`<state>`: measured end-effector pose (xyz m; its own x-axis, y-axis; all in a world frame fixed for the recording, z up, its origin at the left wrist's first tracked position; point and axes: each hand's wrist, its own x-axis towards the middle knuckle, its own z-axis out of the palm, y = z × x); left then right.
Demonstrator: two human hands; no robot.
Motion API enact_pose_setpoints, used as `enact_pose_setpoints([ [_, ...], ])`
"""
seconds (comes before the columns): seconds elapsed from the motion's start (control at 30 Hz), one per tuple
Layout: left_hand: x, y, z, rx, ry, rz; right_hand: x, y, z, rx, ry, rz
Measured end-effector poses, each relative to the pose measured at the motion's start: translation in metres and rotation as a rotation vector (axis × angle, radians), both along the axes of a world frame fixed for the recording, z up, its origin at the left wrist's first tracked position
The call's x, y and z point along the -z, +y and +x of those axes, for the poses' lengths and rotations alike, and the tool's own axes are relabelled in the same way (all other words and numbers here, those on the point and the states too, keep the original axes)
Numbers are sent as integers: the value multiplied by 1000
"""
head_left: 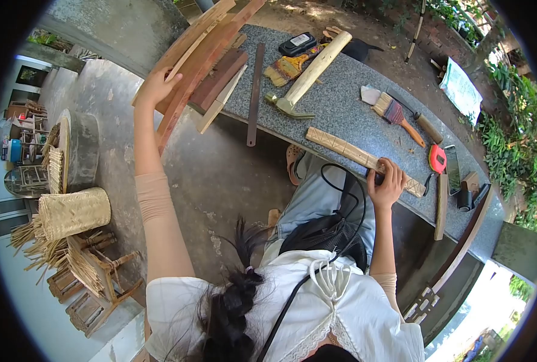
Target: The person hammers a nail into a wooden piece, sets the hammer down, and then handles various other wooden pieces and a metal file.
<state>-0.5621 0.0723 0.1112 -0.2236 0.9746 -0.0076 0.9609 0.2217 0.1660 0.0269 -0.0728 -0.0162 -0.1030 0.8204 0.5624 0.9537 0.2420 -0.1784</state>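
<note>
At the left, my left hand (155, 87) is closed on the edge of a thin wooden board, one of several long reddish-brown boards (187, 90) stacked over the table's left end. Near the front edge of the speckled stone table (347, 78), my right hand (387, 183) rests with curled fingers over a carved wooden strip (341, 146) with triangle patterns. Under those fingers a small dark object shows in part; what it is stays hidden. The strip lies flat, its two ends sticking out on either side of the hand.
A hammer (307, 78), metal ruler (255, 96), paintbrushes (398, 117), red tape measure (437, 158) and phone (453, 166) lie on the table. Wood pieces (441, 205) lie at the right end. A woven basket (75, 214) and wooden chair (114, 265) stand at the left.
</note>
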Motion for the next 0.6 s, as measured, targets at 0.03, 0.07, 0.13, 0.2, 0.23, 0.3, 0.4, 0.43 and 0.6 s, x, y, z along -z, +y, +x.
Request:
enact_pose_setpoints([
  [0.03, -2, 1, 0, 4, -11, -28, 0, 0, 0, 5, -5, 6],
  [0.07, -4, 2, 1, 9, -21, -55, 0, 0, 0, 4, -4, 8],
  [0.13, 6, 4, -7, 37, -24, -44, 0, 0, 0, 6, -3, 9],
  [0.2, 15, 2, -8, 65, -27, -34, 0, 0, 0, 8, -5, 14],
  [0.23, 18, -2, -6, 86, 43, -7, 0, 0, -1, 9, -7, 17],
  [0.3, 27, -5, -3, 106, 114, 21, 1, 0, 0, 11, -8, 17],
  [0.4, 36, -8, -3, 31, 116, 33, 2, 0, 0, 12, -9, 17],
  [0.43, 36, -9, -2, 29, 106, 19, 2, 0, 0, 13, -7, 17],
  [0.6, 41, -15, 0, 47, 51, 36, 1, -1, 0, 14, -7, 21],
])
